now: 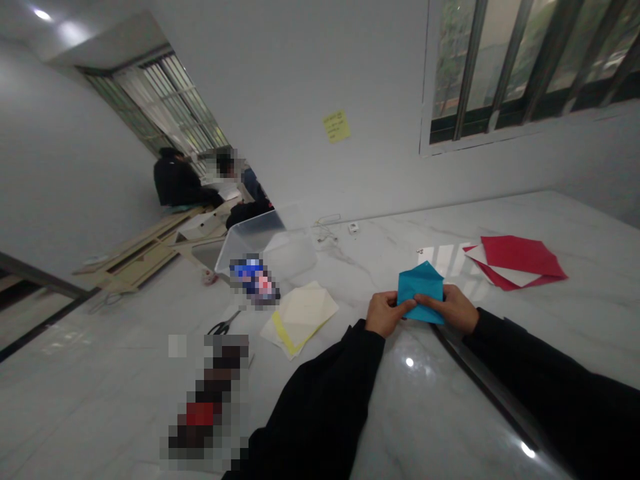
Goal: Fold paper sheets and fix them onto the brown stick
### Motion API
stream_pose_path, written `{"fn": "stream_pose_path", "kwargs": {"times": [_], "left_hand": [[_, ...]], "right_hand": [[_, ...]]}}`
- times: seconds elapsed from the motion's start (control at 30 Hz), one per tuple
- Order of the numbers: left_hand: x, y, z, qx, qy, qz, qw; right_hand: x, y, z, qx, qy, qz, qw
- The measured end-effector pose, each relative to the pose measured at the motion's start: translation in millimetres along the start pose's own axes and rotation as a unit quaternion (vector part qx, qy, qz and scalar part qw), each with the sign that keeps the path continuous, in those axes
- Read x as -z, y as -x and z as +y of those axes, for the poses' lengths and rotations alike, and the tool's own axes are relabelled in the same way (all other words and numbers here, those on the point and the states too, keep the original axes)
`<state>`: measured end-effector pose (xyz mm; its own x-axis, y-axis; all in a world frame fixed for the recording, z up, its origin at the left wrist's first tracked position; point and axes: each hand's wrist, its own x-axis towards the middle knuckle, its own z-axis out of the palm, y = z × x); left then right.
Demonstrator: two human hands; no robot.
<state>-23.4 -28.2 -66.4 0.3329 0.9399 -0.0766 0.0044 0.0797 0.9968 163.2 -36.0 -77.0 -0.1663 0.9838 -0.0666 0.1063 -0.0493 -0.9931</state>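
A blue folded sheet of paper point(421, 283) is held up between my two hands, above the marble-patterned table. Its upper edge rises to a point, like an envelope flap. My left hand point(387, 311) grips its lower left side, thumb laid across the front. On the lower right side my right hand point(457, 308) pinches it the same way, and the two thumbs nearly meet. The fingers behind the paper are hidden. To the right of my hands lie red and white sheets of paper point(523, 261); cream and yellow sheets point(305, 310) lie to their left.
Black-handled scissors point(220, 327) lie left of the cream sheets, near a clear plastic bin point(223, 250). Two blurred-out items lie nearby on the table point(390, 400). A yellow note point(337, 127) sticks to the wall. Beyond, people point(175, 179) sit by a window.
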Motion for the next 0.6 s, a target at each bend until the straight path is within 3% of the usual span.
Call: {"fn": "stream_pose_path", "kwargs": {"times": [0.33, 0.6], "left_hand": [[0.5, 1.0, 10.0, 0.032, 0.023, -0.016, 0.999], [-1.7, -2.3, 5.2, 0.043, 0.057, 0.037, 0.997]], "right_hand": [[-1.8, 1.1, -1.5, -0.022, -0.036, 0.093, 0.995], [-4.0, 1.9, -1.9, -0.042, -0.082, 0.130, 0.987]]}}
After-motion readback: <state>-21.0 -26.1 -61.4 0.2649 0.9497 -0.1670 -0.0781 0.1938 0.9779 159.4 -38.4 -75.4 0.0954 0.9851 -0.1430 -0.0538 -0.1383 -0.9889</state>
